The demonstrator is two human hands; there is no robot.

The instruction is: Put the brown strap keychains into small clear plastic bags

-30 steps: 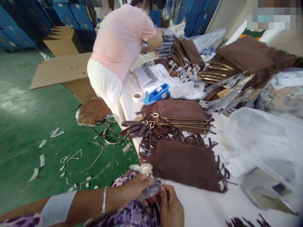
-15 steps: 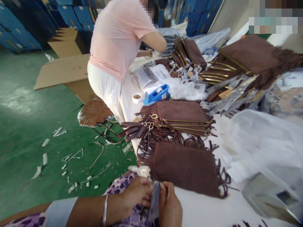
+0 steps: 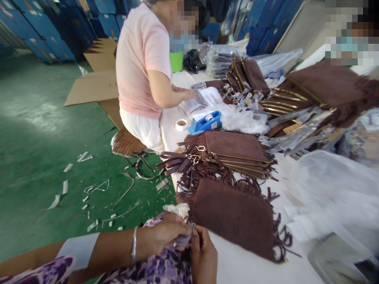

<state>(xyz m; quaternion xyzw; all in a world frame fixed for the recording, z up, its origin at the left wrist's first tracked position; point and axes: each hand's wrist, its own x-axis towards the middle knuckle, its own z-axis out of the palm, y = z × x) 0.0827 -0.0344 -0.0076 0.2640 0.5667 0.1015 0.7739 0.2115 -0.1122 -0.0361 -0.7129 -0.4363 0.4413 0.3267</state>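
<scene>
My left hand (image 3: 168, 233) and my right hand (image 3: 203, 255) meet at the near edge of the white table (image 3: 245, 264), both pinching a small crumpled clear plastic wrap (image 3: 182, 239) at the corner of a brown suede fringed bag (image 3: 233, 215). A white tissue wad (image 3: 177, 209) pokes up just behind my left fingers. My left wrist wears a silver bangle. The bag lies flat, with its fringe spread to the right.
A stack of brown fringed bags (image 3: 233, 152) lies behind. Farther back are a blue tape dispenser (image 3: 205, 122), a tape roll (image 3: 181, 125) and more bags (image 3: 322, 90). White plastic bags (image 3: 334, 197) pile at the right. A person in a pink shirt (image 3: 139, 59) works beside a stool (image 3: 126, 142).
The plastic wrap now sits bunched smaller between my fingers. The person in pink has turned and lowered a hand onto packets on the table. The view has shifted slightly.
</scene>
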